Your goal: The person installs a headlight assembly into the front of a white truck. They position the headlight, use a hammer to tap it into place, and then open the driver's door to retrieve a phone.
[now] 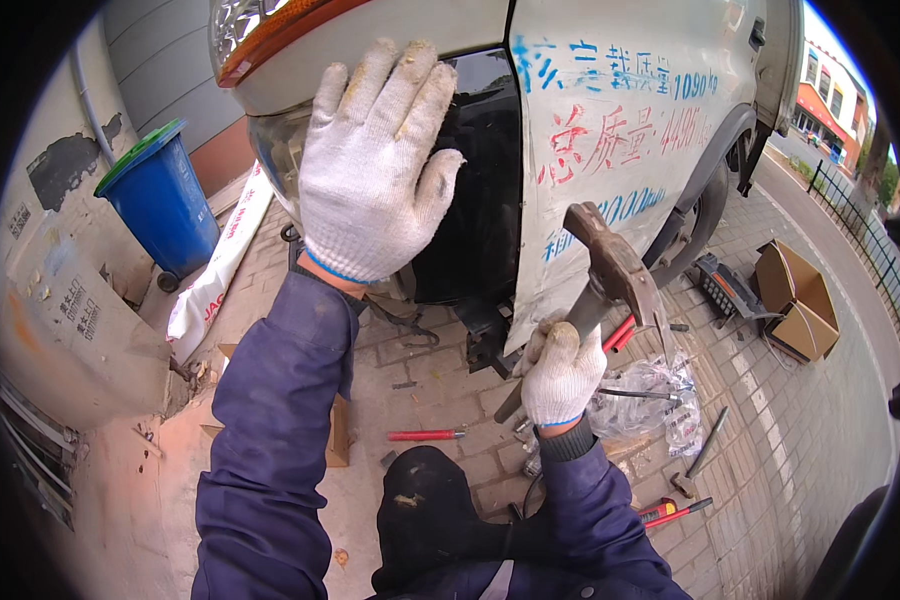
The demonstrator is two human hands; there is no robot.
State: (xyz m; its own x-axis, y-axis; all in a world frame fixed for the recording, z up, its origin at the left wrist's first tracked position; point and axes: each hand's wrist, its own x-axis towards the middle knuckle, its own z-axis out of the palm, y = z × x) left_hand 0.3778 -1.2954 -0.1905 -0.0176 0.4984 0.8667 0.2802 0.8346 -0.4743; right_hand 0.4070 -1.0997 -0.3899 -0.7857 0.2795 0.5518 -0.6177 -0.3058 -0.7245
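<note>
My left hand [375, 165], in a white knitted glove, is raised flat with its fingers stretched against the front corner of a white truck cab [610, 25]. It partly covers the lamp and the dark glossy panel [482, 185] beside it. Lower and to the right, my right hand [562, 378], gloved too, is wrapped round the handle of a claw hammer [613, 262]. The hammer's worn metal head points upward in front of the painted side panel. Below the corner, a black bracket [487, 340] shows under the panel's edge.
On the paving lie a red-handled tool [425, 435], a clear plastic bag [660, 405], another hammer [705, 455] and more red-handled tools [675, 512]. A cardboard box [805, 315] stands at right beside a black part [725, 288]. A blue bin [165, 205] and long white wrapped package [220, 265] are left.
</note>
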